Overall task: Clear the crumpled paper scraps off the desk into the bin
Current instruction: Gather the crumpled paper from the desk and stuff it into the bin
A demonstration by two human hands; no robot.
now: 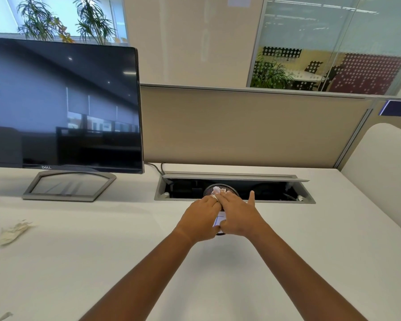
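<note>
Both of your hands are crowding the small mesh bin point(220, 189): left hand point(200, 220) curling around its side, right hand point(237, 215) pressing white paper point(217, 189) in, fingers spread. A remaining scrap point(15, 231) is lying far left, lengthwise toward the monitor point(63, 105), nearer your left hand.

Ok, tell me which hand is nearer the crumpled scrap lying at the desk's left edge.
Left. The left hand is at the mesh bin mid-desk, on the side facing the crumpled scrap. The right hand sits beside it, farther right. Neither touches that scrap.
</note>
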